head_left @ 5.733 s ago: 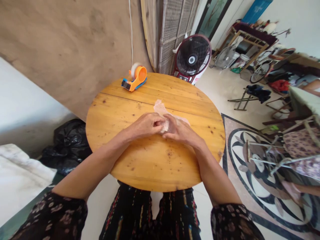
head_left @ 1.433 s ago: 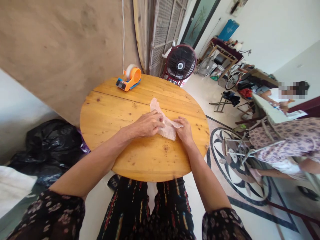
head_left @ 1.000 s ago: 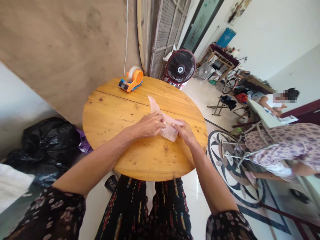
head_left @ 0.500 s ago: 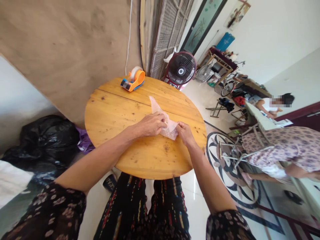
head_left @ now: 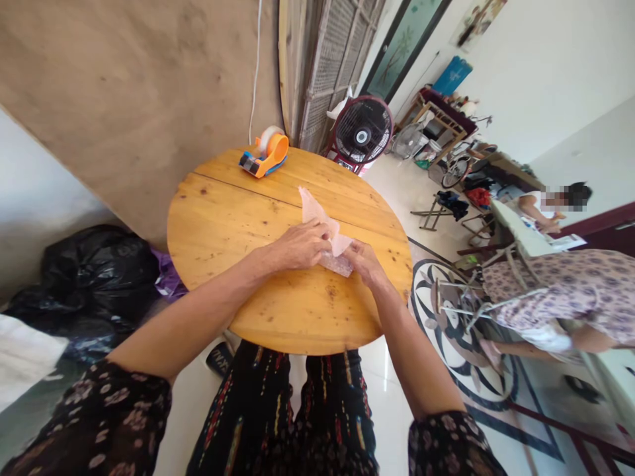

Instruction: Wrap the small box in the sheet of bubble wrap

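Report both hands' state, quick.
Left hand: closed, holding the pink sheet.
Right hand: closed, holding the same sheet at its right edge.

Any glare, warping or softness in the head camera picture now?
Head view: glare streaks the pale floor near the table; head view: the glass door leans, perhaps from lens or head tilt; head view: the pink film and right hand look sharper than the distant bicycle.
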Demonstrator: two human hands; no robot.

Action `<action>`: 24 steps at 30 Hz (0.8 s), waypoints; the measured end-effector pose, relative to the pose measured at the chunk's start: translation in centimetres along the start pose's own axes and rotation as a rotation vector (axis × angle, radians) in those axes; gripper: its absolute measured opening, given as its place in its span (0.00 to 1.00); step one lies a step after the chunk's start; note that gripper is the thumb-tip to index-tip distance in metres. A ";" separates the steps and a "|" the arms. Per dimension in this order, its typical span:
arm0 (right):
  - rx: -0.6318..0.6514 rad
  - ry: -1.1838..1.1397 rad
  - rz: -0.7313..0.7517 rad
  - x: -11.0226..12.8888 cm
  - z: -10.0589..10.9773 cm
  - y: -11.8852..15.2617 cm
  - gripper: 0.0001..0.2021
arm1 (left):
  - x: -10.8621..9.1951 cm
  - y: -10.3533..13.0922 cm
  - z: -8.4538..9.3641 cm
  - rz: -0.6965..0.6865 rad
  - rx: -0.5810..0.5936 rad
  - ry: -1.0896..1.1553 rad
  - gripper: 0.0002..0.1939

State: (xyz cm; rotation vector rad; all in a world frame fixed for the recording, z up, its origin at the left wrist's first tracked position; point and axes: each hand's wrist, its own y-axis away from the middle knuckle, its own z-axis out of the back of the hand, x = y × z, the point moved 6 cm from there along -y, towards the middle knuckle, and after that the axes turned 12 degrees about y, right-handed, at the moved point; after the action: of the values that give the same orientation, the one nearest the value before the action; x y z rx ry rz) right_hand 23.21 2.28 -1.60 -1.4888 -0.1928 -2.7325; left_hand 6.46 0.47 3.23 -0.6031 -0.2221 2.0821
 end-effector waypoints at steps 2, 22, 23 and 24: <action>0.018 -0.026 0.020 0.0 -0.4 -0.1 0.14 | 0.1 0.0 -0.1 0.005 0.001 -0.007 0.15; -0.163 -0.086 -0.086 0.2 -0.5 -1.4 0.16 | -0.1 0.0 -0.7 -0.047 0.010 -0.042 0.16; -0.155 -0.099 -0.102 0.3 -0.5 -1.2 0.17 | -0.2 0.0 -0.7 -0.056 0.002 -0.037 0.16; -0.146 -0.116 -0.114 0.5 -0.5 -1.0 0.17 | -0.2 0.1 -0.7 -0.063 -0.007 -0.031 0.16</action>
State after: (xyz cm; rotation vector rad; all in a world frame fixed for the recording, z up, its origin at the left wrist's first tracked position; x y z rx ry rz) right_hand 22.47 3.24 -1.57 -1.7279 -0.0838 -2.8045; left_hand 6.87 0.20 2.69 -0.5614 -0.2630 2.0313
